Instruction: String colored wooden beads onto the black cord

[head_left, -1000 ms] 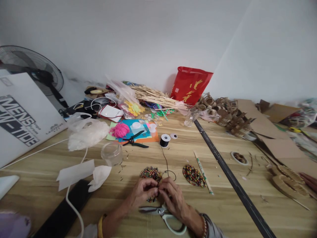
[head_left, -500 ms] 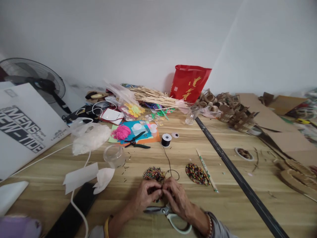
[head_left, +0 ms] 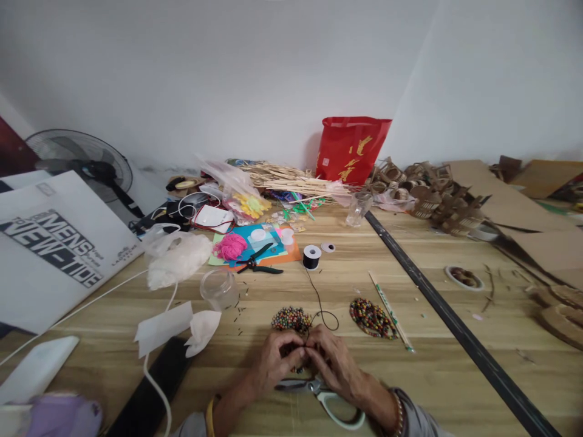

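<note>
My left hand [head_left: 280, 358] and my right hand [head_left: 334, 361] meet fingertip to fingertip low in the middle of the head view. Both are pinched closed on a thin black cord [head_left: 320, 298], which runs in a loop back to a white spool [head_left: 312, 257] wound with black. Just beyond my left hand lies a heap of multicoloured beads [head_left: 291, 318], with a few more showing under my fingers. White-handled scissors [head_left: 339, 409] lie beneath my hands, partly covered by the right one. What exactly sits between the fingertips is too small to see.
Right of my hands lie a coiled bead string [head_left: 372, 318] and a thin green-patterned stick [head_left: 390, 309]. Black-handled pliers [head_left: 259, 261], pink yarn [head_left: 230, 246] and a clear jar [head_left: 219, 289] stand to the left. A dark strip [head_left: 437, 297] crosses the table. Farther back is a red bag [head_left: 353, 152].
The camera view has turned slightly left, so everything sits a little farther right in the picture. My hands keep their pinch on the cord, almost unmoved.
</note>
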Demonstrator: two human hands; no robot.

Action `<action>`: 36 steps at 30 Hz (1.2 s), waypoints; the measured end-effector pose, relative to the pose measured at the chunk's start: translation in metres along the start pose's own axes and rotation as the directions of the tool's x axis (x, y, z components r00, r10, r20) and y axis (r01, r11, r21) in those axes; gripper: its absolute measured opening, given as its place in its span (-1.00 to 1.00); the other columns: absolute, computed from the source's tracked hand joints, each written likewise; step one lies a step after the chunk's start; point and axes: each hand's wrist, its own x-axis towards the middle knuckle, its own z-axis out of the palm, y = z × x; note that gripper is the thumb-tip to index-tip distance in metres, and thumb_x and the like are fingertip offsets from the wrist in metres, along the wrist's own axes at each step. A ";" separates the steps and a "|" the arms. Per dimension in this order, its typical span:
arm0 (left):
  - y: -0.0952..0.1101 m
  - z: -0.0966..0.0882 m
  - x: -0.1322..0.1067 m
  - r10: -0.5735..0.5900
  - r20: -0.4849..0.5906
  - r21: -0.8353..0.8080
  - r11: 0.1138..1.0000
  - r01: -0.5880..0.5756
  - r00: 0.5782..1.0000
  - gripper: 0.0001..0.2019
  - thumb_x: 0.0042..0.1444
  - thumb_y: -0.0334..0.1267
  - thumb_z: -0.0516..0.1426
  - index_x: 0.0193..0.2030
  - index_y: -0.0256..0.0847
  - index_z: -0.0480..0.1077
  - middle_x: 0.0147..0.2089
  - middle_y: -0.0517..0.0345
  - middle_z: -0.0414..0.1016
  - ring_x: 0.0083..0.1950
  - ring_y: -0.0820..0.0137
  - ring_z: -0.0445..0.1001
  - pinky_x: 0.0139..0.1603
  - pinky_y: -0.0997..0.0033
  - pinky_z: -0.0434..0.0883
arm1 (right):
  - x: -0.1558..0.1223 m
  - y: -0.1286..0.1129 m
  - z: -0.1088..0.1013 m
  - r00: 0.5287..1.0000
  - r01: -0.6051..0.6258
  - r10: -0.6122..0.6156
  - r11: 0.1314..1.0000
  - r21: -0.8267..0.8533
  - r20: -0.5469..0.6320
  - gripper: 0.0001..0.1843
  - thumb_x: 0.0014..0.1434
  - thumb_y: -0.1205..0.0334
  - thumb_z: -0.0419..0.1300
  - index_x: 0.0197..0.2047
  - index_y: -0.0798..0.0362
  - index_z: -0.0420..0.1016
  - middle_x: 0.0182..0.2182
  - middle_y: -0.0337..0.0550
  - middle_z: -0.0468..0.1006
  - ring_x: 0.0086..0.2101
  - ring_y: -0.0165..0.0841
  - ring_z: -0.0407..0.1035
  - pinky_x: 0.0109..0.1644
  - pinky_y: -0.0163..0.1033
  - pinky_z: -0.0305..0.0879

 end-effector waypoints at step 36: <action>0.000 -0.001 0.002 -0.088 0.109 0.006 0.996 0.088 0.990 -0.71 0.15 -0.11 0.08 -0.33 -0.30 0.50 -0.42 0.09 0.47 -0.34 0.34 0.38 -0.28 0.45 0.32 | -0.003 0.005 0.000 0.994 -0.089 0.094 0.990 -0.110 0.046 -0.78 0.41 0.23 -0.15 -0.21 0.05 0.26 -0.42 -0.17 0.42 -0.45 -0.39 0.32 -0.36 -0.33 0.26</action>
